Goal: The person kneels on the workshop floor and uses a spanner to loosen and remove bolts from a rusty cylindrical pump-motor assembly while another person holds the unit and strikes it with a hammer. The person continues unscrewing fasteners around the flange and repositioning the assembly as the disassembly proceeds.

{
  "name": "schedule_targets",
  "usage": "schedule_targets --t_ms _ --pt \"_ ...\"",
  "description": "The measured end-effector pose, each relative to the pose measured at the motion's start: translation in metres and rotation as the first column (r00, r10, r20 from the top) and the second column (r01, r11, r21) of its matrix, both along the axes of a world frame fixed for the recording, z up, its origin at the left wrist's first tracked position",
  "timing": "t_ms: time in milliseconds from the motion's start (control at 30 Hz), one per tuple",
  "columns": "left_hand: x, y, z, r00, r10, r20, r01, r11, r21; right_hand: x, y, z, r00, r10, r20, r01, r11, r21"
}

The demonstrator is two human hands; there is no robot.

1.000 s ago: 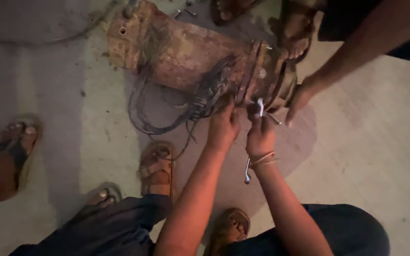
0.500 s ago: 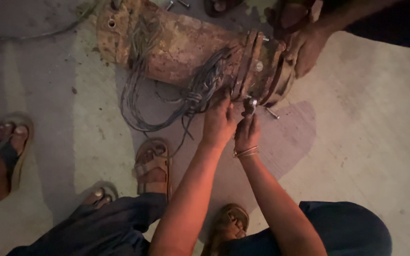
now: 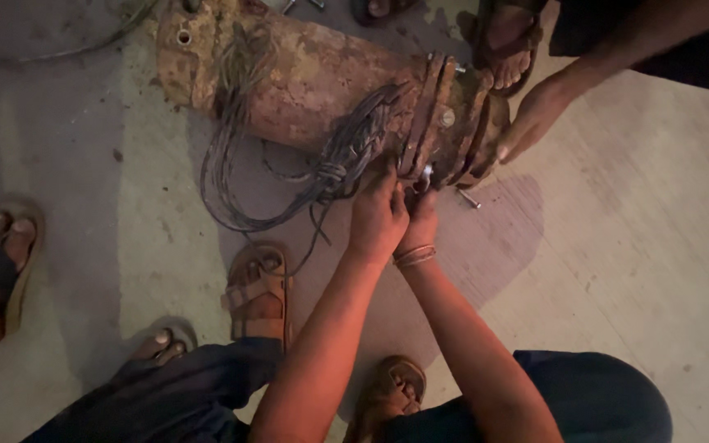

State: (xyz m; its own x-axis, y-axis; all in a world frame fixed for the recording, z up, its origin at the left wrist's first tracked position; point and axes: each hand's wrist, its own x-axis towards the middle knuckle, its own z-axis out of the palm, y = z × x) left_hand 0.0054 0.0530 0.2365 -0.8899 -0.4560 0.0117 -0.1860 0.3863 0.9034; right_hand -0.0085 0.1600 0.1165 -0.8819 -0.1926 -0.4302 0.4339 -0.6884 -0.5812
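Rust covers the long motor housing (image 3: 305, 82) lying on its side on the concrete floor (image 3: 633, 271), toward the floor's far edge as seen from the head camera; a tangle of grey cables (image 3: 330, 164) wraps its middle and trails onto the floor; at its right end sits a stack of bolted flanges (image 3: 445, 123). The left hand (image 3: 377, 217) is pressed against the lower rim of the flanges, fingers curled, though I cannot tell what, if anything, it grips; the right hand (image 3: 420, 221), a band at its wrist, sits just beside it, closed on a small metal tool (image 3: 426, 175) (only its bright tip shows) held up against the flanges. Another person's hand (image 3: 535, 119) rests on the flange end from the right; a loose bolt (image 3: 469, 199) lies on the floor just below the flanges; sandalled feet (image 3: 258, 287) stand near.
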Motion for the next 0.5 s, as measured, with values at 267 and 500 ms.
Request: schedule_targets --t_ms 267,500 --pt "-0.002 0.000 0.012 0.998 0.012 -0.065 -0.015 0.999 -0.040 0.026 0.022 0.013 0.855 0.482 -0.194 0.000 0.374 0.927" --pt "-0.007 -0.004 0.023 1.000 -0.015 -0.021 0.013 0.996 -0.085 0.056 0.038 -0.010 0.904 0.425 -0.050 -0.253 0.625 0.738"
